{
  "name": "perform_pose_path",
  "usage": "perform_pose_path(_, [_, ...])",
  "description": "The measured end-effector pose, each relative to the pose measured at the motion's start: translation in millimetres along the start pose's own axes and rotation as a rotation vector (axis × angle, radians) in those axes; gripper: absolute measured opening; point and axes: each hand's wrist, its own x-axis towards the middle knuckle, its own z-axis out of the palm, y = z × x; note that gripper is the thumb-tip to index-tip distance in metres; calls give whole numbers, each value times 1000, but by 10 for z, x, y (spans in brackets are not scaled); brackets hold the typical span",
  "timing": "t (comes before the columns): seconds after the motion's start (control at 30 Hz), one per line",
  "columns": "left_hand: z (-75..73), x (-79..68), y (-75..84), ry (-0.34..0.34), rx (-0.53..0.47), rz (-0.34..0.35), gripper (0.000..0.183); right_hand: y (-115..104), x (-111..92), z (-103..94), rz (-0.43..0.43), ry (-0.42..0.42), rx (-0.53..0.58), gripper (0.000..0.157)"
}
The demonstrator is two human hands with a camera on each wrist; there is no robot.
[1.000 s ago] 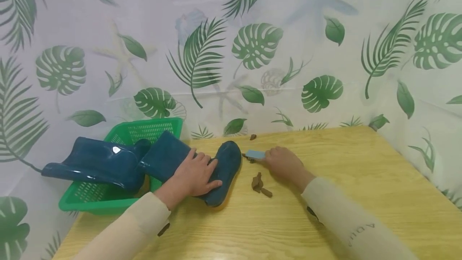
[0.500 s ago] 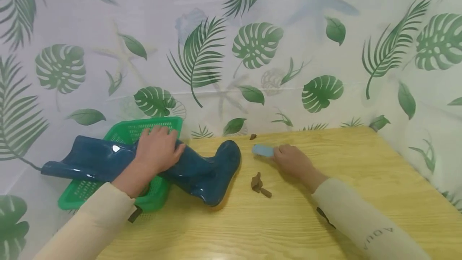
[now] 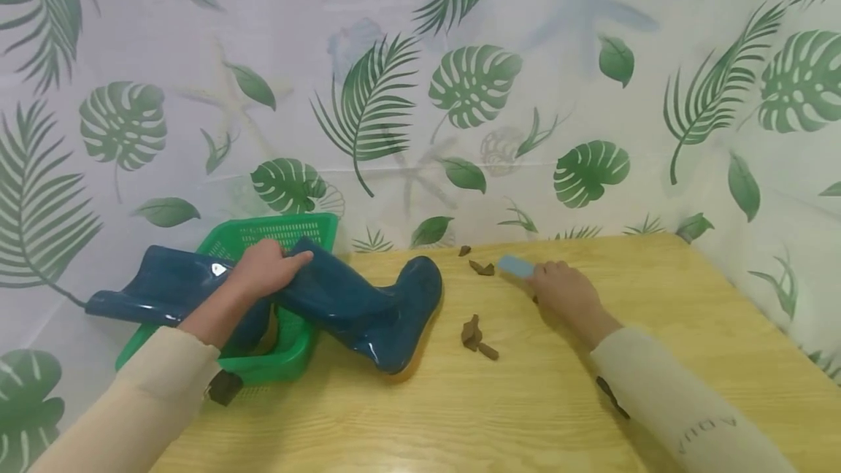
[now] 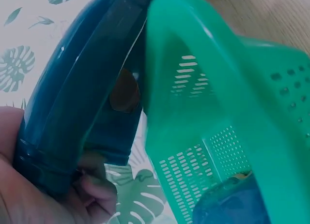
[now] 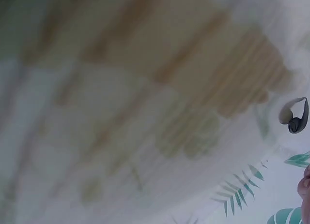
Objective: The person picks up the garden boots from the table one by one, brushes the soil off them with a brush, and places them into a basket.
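My left hand [image 3: 259, 268] grips the top of a dark blue rubber boot's [image 3: 342, 290] shaft. In the left wrist view, the thumb is outside and curled fingers [image 4: 97, 190] are inside the boot's opening. The boot lies on its side, toe to the right, with a brown patch [image 4: 125, 91] on the shaft. My right hand [image 3: 568, 294] holds a small flat light-blue tool [image 3: 515, 266] by one end; I cannot tell its kind. Left of it are brown crumbly pieces [image 3: 482, 268], with more brown pieces [image 3: 471, 333] nearer me. The right wrist view is mostly blurred.
A green perforated basket [image 3: 282, 367] stands at the left of the wooden table [image 3: 558, 414]. Another blue boot [image 3: 160, 279] lies across it, its shaft jutting over the left rim. A leaf-patterned sheet [image 3: 394, 195] hangs behind the table.
My left hand has moved from the boot's foot to the top of its shaft and gripped it. The right hand has drawn the blue tool right and slightly back, off the brown pieces.
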Motion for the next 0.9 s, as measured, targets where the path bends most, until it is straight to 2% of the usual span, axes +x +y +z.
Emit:
perform_pose_path(0.07, [5,6,55,27,-36,28,41,4,-16,13,4,8,12,26])
perform_pose_path(0.13, [10,11,117,64,-57,86,38,-1,-25,26,2,15,17,26])
perform_pose_path(0.2, [5,14,180,108,-61,177,44,-7,-27,40,-6,12,12,27])
perform_pose_path(0.27, [-17,17,265,152,-37,300,37,-18,-31,52,-10,6,12,27])
perform_pose_path(0.4, [-69,57,473,228,115,556,32,-37,-52,50,-5,11,-10,27])
perform_pose_path(0.53, [-90,149,606,346,337,811,31,-45,-85,30,8,19,-26,27])
perform_pose_path(0.67, [-67,269,627,490,500,978,29,-37,-98,27,-8,28,-35,28])
perform_pose_path(0.7, [-57,281,635,492,524,998,28,-32,-101,27,-11,27,-42,29])
perform_pose_path(0.77, [-36,271,671,431,542,1015,25,-15,-107,34,-13,20,-56,30])
perform_pose_path(0.9, [-30,114,809,130,495,944,18,16,-116,20,-12,43,-68,29])
